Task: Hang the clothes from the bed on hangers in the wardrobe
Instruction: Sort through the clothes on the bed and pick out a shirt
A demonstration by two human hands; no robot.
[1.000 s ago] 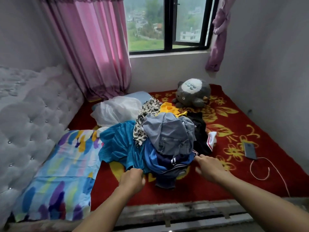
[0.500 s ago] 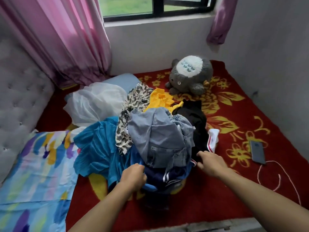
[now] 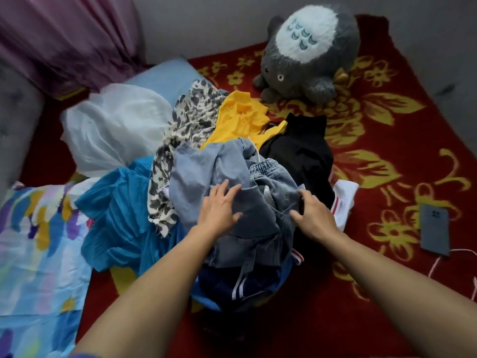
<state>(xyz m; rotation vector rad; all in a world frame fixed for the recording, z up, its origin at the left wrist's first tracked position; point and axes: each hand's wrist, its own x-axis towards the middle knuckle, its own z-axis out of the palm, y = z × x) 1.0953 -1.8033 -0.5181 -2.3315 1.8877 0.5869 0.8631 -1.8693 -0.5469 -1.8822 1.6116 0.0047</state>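
Observation:
A pile of clothes lies on the red flowered bed cover (image 3: 387, 156). On top is a grey-blue denim garment (image 3: 258, 208). Around it are a bright blue pleated piece (image 3: 116, 215), a leopard-print piece (image 3: 180, 130), a yellow piece (image 3: 242, 117), a black piece (image 3: 299, 148) and a navy striped piece (image 3: 240, 282). My left hand (image 3: 219, 210) rests on the denim with fingers spread. My right hand (image 3: 312, 213) touches the denim's right side, fingers bent over the fabric. No hanger or wardrobe is in view.
A grey plush toy (image 3: 309, 55) sits at the back by the wall. A phone (image 3: 436, 228) with a white cable lies at the right. A white plastic bag (image 3: 116, 127) and a colourful pillow (image 3: 33, 241) lie at the left, under a pink curtain (image 3: 64, 34).
The view has come closer and tilted down. Both hands have moved from the pile's near edge up onto the denim garment, and the left hand has opened from a fist.

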